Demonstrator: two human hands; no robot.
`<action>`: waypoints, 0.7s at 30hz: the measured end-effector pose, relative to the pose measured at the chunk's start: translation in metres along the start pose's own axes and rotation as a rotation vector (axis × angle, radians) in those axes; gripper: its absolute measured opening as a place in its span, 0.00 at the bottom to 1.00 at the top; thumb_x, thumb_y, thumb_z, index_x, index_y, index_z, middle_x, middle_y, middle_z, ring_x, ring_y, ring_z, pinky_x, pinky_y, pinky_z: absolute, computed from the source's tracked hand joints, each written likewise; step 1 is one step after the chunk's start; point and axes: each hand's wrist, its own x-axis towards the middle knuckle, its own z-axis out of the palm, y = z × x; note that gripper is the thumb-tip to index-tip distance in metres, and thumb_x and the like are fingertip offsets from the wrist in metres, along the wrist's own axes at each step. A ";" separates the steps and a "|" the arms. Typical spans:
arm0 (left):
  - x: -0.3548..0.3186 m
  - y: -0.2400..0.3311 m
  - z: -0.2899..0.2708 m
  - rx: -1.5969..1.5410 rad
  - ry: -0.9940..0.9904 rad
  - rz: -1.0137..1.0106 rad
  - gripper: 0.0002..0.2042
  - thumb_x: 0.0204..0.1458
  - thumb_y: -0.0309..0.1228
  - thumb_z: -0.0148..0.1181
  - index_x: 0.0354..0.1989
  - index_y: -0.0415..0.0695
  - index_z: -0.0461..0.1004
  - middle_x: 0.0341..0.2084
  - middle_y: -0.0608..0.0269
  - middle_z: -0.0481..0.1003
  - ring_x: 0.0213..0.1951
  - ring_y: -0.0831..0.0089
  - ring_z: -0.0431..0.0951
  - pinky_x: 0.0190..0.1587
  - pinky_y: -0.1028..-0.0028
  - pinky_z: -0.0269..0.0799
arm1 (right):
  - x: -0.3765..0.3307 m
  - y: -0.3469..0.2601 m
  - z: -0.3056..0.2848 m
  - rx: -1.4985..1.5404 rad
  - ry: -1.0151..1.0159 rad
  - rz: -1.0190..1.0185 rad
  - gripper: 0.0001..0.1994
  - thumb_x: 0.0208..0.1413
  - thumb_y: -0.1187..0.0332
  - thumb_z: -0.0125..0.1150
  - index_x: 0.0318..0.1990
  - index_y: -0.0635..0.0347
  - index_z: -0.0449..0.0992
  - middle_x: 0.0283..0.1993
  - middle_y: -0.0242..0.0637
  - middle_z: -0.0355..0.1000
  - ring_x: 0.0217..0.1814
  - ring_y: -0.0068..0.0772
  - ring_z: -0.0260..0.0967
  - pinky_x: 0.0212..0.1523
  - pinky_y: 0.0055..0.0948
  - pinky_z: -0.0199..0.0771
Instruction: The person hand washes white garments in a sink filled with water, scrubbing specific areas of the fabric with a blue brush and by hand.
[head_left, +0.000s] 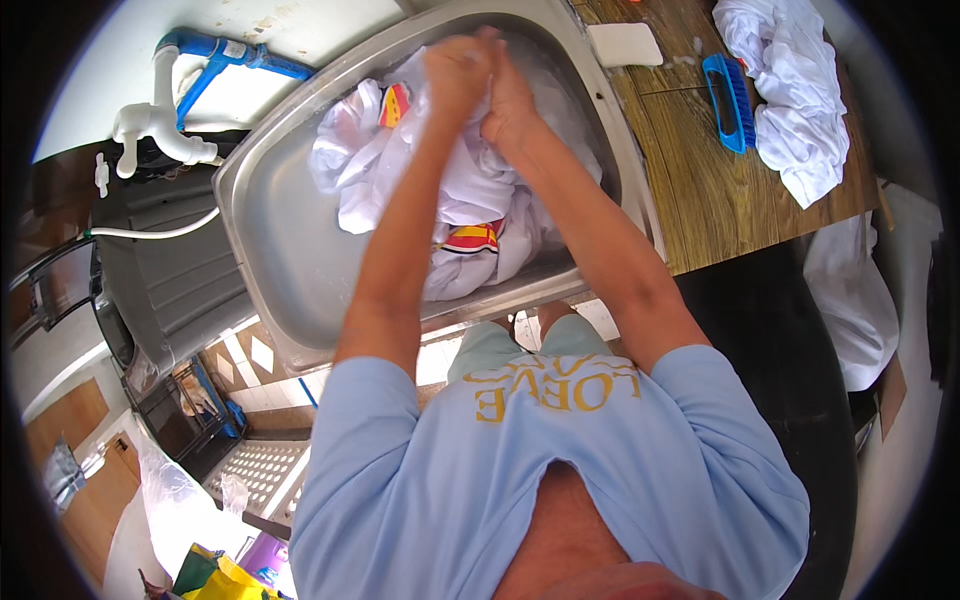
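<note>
In the far part of a metal sink, my two hands are pressed close together over a wet heap of white cloth. My left hand is closed in a fist, and a bit of the white cloth seems bunched against it. Curled beside it is my right hand, with the white cloth between and under the two palms; the fingertips are partly hidden and a little blurred. Red and yellow trim shows on the near folds, with another such patch at the upper left of the heap.
On the wooden counter to the right lie a blue scrub brush, a crumpled white garment and a pale flat block. A white tap on a blue pipe stands left of the sink, above a dark grey ribbed surface.
</note>
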 end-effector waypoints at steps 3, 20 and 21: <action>0.004 -0.003 0.002 -0.147 0.037 -0.073 0.08 0.45 0.27 0.60 0.18 0.37 0.75 0.11 0.56 0.70 0.15 0.71 0.69 0.23 0.71 0.64 | 0.014 0.003 -0.001 -0.014 0.225 0.093 0.20 0.59 0.42 0.44 0.31 0.47 0.69 0.36 0.27 0.70 0.36 0.26 0.67 0.37 0.29 0.70; 0.002 -0.012 -0.093 -0.257 -0.448 -0.644 0.18 0.53 0.48 0.58 0.26 0.44 0.76 0.16 0.74 0.68 0.18 0.87 0.63 0.20 0.82 0.57 | 0.005 -0.043 -0.003 -0.047 0.083 -0.100 0.25 0.51 0.41 0.57 0.32 0.59 0.68 0.27 0.29 0.63 0.30 0.27 0.61 0.36 0.28 0.67; 0.002 -0.010 -0.097 -0.241 -0.484 -0.625 0.17 0.52 0.47 0.59 0.27 0.44 0.76 0.18 0.74 0.69 0.20 0.86 0.64 0.21 0.83 0.59 | 0.006 -0.045 -0.002 -0.039 0.064 -0.110 0.25 0.51 0.43 0.59 0.33 0.59 0.68 0.28 0.30 0.64 0.31 0.26 0.62 0.36 0.28 0.67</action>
